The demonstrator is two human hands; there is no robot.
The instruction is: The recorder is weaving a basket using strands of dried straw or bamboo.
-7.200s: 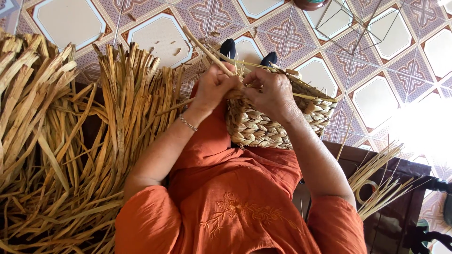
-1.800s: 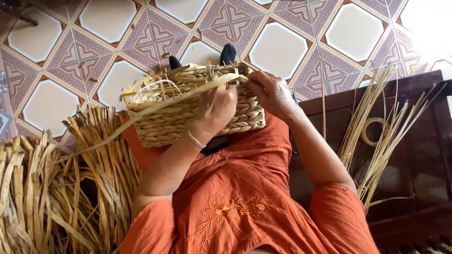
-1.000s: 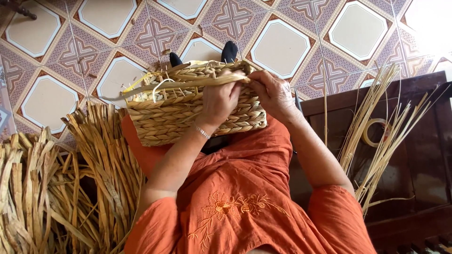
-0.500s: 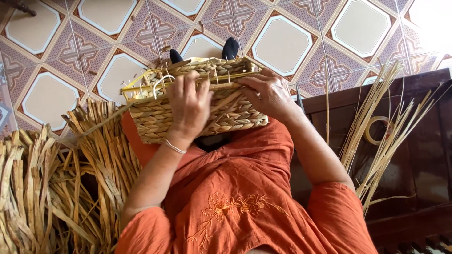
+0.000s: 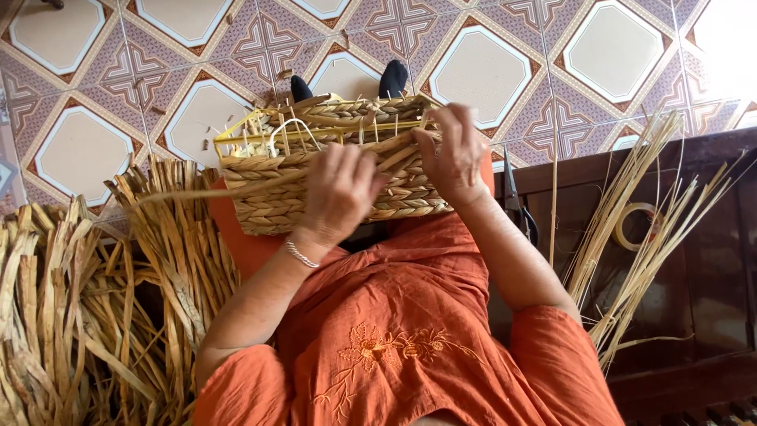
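A rectangular woven straw basket (image 5: 268,201) with a yellow wire frame at its rim rests on my lap. My left hand (image 5: 341,193) lies over the basket's near wall, fingers curled on a long flat straw strand (image 5: 189,193) that trails off to the left. My right hand (image 5: 453,154) grips the basket's right end, fingers over the rim. A thin bracelet circles my left wrist. I wear an orange dress.
A heap of dried straw strips (image 5: 79,315) lies on the left. On the dark wooden bench (image 5: 710,260) to the right lie thin reed stalks (image 5: 639,229), a tape roll (image 5: 635,225) and scissors (image 5: 516,205). Patterned floor tiles (image 5: 489,71) spread beyond my dark-socked feet.
My left hand slid from the basket's right part toward its middle, then back a little right, pulling the strand along the wall. The basket turned slightly on my lap.
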